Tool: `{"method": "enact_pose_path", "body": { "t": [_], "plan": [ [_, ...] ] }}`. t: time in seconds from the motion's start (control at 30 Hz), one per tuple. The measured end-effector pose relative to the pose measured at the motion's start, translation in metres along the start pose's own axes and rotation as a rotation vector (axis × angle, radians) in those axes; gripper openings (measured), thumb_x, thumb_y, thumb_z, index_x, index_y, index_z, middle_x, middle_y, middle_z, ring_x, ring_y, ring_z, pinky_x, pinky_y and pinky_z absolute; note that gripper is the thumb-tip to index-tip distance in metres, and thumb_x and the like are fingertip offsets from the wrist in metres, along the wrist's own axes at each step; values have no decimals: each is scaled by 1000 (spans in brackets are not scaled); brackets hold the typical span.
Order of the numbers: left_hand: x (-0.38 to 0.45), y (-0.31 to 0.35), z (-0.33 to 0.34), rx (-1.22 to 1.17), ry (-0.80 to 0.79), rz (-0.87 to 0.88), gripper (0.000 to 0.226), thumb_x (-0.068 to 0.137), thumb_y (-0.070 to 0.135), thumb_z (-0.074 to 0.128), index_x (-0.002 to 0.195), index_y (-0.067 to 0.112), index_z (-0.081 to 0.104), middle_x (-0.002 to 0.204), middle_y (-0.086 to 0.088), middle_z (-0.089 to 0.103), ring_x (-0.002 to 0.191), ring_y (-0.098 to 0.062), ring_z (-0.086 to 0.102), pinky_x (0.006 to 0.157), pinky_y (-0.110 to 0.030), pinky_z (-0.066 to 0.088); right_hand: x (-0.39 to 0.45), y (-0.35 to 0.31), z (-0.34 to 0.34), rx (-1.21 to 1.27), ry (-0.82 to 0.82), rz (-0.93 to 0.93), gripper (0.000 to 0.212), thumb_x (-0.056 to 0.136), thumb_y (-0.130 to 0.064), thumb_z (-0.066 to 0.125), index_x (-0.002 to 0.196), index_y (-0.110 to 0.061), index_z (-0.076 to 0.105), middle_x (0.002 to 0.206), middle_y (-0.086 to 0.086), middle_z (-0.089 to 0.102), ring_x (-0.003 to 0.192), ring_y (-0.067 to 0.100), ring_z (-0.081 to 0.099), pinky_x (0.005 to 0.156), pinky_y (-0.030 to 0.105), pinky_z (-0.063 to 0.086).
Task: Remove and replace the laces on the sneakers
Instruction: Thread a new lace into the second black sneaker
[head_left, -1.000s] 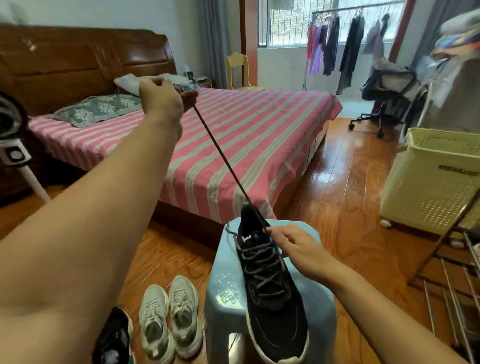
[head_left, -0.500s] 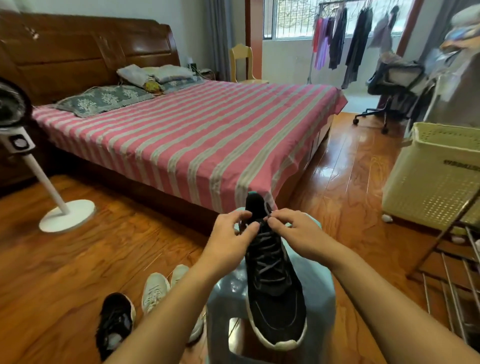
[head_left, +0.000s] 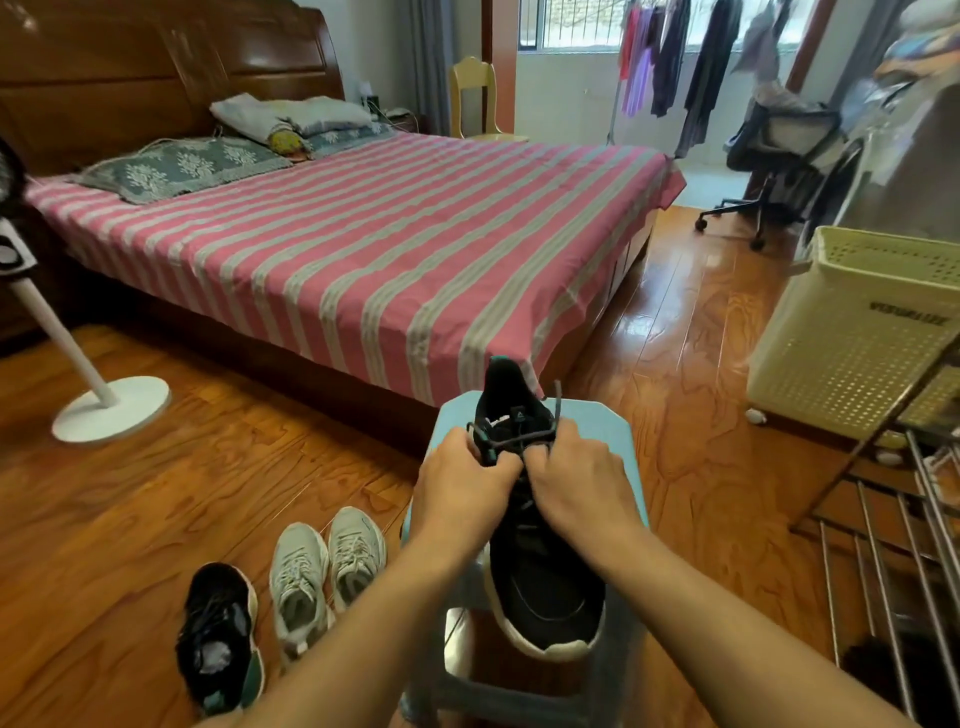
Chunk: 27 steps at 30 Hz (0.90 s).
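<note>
1. Black sneaker (head_left: 540, 582), toe toward camera, on light-blue stool (head_left: 597, 421) before the bed (head_left: 363, 244).
2. Left hand (head_left: 462, 493), fingers curled, pinching dark lace (head_left: 519, 441) at the top eyelets.
3. Right hand (head_left: 576, 483), fingers curled on the same lace; one end upright beside it.
4. Second black sneaker (head_left: 218, 639) and pale pair (head_left: 327, 566) on the floor, left of stool.

A sneaker (head_left: 540, 582) is set on a stool (head_left: 613, 426), toe nearest the camera. Its lace (head_left: 519, 441) is stretched between the fingers (head_left: 470, 452) of both hands. Three sneakers are lined up on the floor (head_left: 156, 519) left of the fingers; a bed (head_left: 363, 249) is placed beyond them.
</note>
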<state>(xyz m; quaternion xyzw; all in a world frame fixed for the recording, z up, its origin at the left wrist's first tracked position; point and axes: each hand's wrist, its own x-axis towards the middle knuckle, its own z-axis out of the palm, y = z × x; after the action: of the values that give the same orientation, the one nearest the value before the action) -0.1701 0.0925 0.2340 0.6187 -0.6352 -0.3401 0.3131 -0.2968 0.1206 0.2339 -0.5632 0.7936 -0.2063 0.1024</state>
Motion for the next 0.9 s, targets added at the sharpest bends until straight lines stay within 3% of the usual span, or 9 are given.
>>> {"method": "enact_pose_path", "body": {
  "t": [0.07, 0.13, 0.23, 0.3, 0.47, 0.57, 0.63, 0.73, 0.9],
  "plan": [
    [6, 1, -1, -12, -21, -18, 31, 84, 37, 68, 71, 22, 44, 71, 5, 52, 65, -16, 47, 58, -32, 33, -5, -3, -3, -252, 108, -226, 12, 96, -19, 53, 93, -8, 56, 89, 16, 56, 75, 42, 58, 58, 41, 38],
    [13, 1, -1, -43, -45, -70, 34, 83, 42, 68, 68, 21, 45, 69, 3, 53, 67, -20, 50, 60, -33, 37, -7, -4, -4, -274, 112, -271, 12, 91, -15, 61, 84, -7, 56, 76, 11, 48, 62, 38, 55, 51, 37, 31],
    [22, -2, -5, 109, 40, -31, 39, 82, 49, 63, 64, 17, 50, 71, -4, 60, 73, -30, 58, 60, -36, 37, -11, -3, 0, 9, 40, -32, 14, 98, -25, 46, 89, -14, 46, 74, 1, 42, 64, 23, 43, 57, 36, 28],
    [24, -4, -7, 177, 79, 66, 38, 84, 46, 60, 65, 14, 54, 68, -4, 61, 70, -30, 58, 58, -35, 37, -13, 1, 3, 66, 25, -3, 13, 98, -26, 45, 89, -16, 43, 75, 2, 46, 65, 22, 41, 59, 36, 31],
    [30, -9, -10, 185, -28, 165, 34, 91, 39, 58, 65, 17, 54, 70, -2, 62, 71, -29, 59, 58, -35, 39, -7, 6, 3, 163, -20, 21, 15, 100, -25, 39, 94, -15, 49, 88, 7, 57, 79, 28, 53, 65, 37, 39],
    [23, -14, -21, 7, -181, 162, 25, 97, 47, 61, 91, 23, 66, 92, 8, 69, 87, -14, 66, 78, -38, 54, 0, 12, -3, 208, -16, 75, 29, 103, -32, 37, 93, -13, 57, 98, 13, 64, 89, 32, 55, 73, 39, 42],
    [10, -18, -22, -23, -270, 135, 26, 94, 45, 68, 108, 23, 61, 105, 12, 67, 96, -8, 65, 86, -33, 54, 0, 16, -8, 293, -69, 83, 33, 102, -39, 41, 96, -16, 63, 102, 8, 68, 97, 30, 59, 79, 38, 44],
    [3, -22, -14, -5, -163, 57, 25, 91, 39, 72, 101, 21, 57, 98, 6, 66, 91, -13, 63, 74, -32, 49, -15, 16, -4, 375, -182, 49, 25, 94, -33, 57, 116, -27, 66, 106, -4, 69, 98, 18, 61, 81, 30, 45],
    [-7, -17, -2, -114, -82, -39, 23, 86, 31, 70, 94, 21, 52, 90, -1, 65, 83, -19, 64, 68, -37, 53, -25, 8, 6, 322, 2, 155, 20, 88, -37, 59, 99, -24, 67, 90, -2, 68, 82, 22, 59, 70, 34, 48]
  ]
}}
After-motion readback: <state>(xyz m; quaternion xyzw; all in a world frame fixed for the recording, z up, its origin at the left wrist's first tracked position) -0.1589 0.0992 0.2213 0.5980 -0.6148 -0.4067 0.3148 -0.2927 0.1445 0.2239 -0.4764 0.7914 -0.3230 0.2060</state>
